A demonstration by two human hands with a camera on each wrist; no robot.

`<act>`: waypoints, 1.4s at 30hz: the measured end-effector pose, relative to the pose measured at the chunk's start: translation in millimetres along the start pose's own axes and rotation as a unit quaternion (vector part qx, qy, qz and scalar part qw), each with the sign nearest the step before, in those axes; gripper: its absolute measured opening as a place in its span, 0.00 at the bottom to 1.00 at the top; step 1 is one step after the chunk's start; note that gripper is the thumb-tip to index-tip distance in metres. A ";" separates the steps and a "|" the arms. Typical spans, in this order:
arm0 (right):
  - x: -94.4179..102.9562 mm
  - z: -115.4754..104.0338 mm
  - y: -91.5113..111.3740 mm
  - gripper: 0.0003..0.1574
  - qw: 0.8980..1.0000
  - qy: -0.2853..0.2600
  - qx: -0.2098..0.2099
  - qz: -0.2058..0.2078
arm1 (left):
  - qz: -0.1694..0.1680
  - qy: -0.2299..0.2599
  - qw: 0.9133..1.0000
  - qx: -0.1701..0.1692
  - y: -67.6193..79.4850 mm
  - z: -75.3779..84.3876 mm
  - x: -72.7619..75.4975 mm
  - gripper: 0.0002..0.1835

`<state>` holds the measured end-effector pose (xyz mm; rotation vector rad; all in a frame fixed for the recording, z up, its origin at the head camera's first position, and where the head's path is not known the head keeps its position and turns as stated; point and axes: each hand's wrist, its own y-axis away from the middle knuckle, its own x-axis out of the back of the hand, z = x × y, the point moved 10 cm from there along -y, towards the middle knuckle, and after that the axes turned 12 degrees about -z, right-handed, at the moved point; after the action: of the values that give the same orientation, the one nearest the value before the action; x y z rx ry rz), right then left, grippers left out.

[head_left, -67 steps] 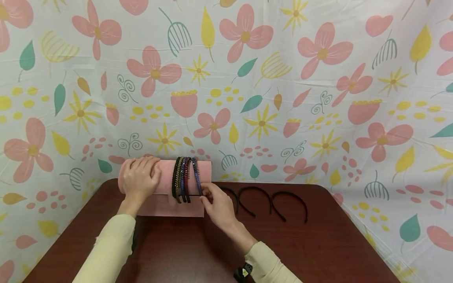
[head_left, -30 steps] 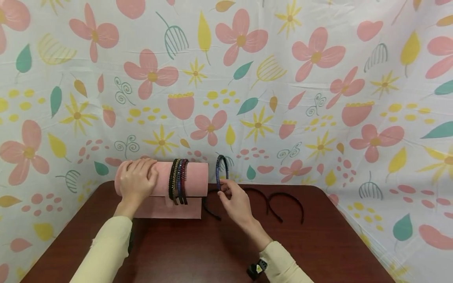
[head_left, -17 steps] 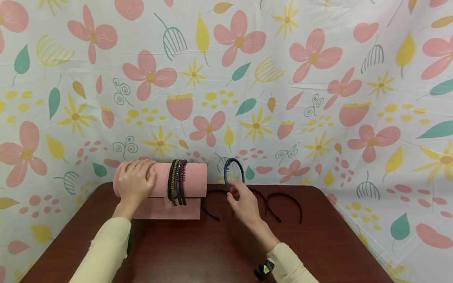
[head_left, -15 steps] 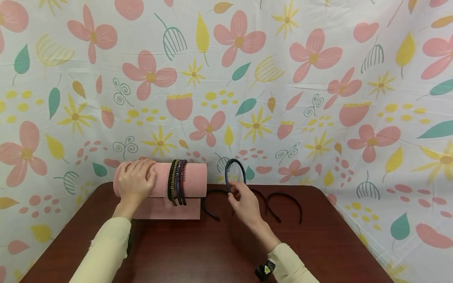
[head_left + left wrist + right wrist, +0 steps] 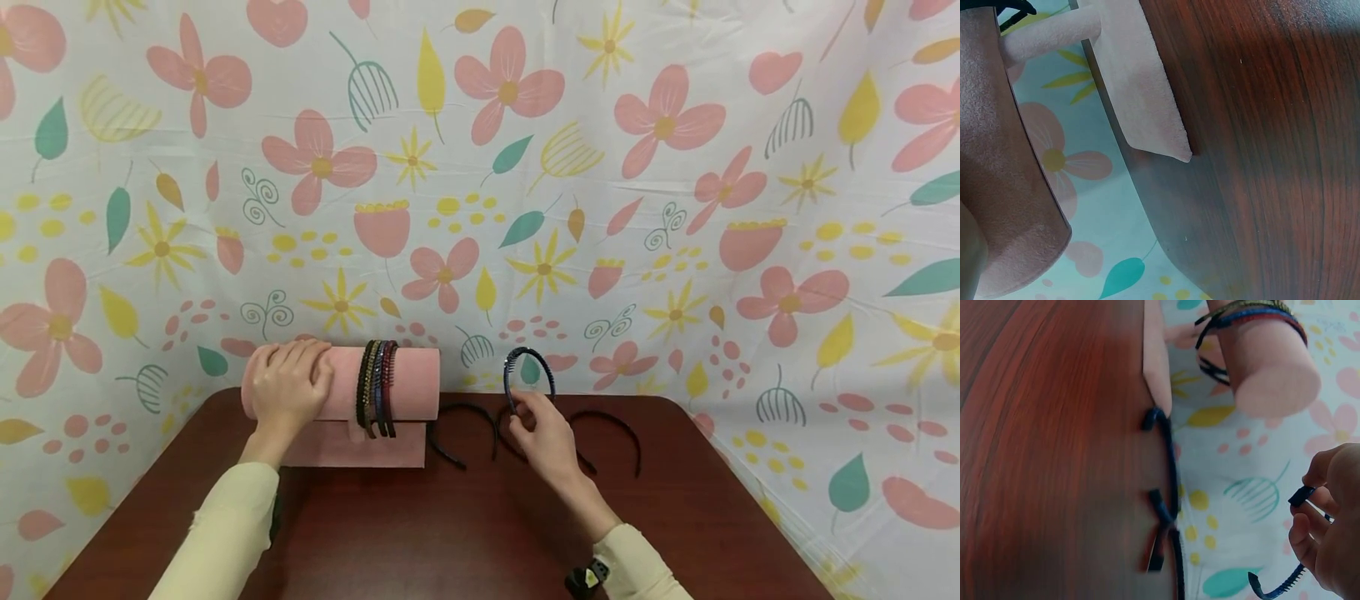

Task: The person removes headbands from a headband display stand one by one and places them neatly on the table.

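Observation:
My left hand (image 5: pixel 288 387) grips the left part of a pink, fabric-covered headband stand (image 5: pixel 416 383), its fingers bent over the top of the roll. Several headbands (image 5: pixel 377 385), black, gold, blue and dark red, hang side by side on the roll. To the right of the stand, my right hand (image 5: pixel 547 437) pinches a toothed blue headband (image 5: pixel 507 385) near one end and holds it up, arch on top. The right wrist view shows that headband's end (image 5: pixel 1300 496) between thumb and fingers. Little of the left hand appears in the left wrist view, beside the roll (image 5: pixel 1010 156).
Three dark headbands lie along the back of the brown table (image 5: pixel 360 533): one left (image 5: pixel 450 457), one right (image 5: pixel 637 442), and one partly behind my right hand. A floral cloth (image 5: pixel 480 183) hangs behind the table. The stand's flat base (image 5: pixel 1141 87) rests near the back edge.
The blue headband has come off the stand's right end in my right hand. It has moved right, turning its arch toward the camera. My left hand stays on the roll.

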<state>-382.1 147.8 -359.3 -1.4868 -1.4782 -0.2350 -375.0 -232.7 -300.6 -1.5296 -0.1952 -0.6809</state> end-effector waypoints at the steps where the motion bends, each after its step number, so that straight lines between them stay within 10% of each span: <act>1: 1.9 3.5 1.3 0.26 1.000 0.004 -0.004 -0.001 | 0.002 0.001 1.000 -0.001 0.2 0.3 0.2 0.21; 42: 36.8 118.4 37.4 0.23 0.984 0.129 -0.116 -0.047 | 0.004 0.008 1.000 0.004 0.2 -0.4 2.0 0.20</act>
<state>-399.0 266.0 -409.5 -1.5061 -1.3449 -0.6521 -373.4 -233.7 -299.8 -1.5164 -0.1797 -0.6849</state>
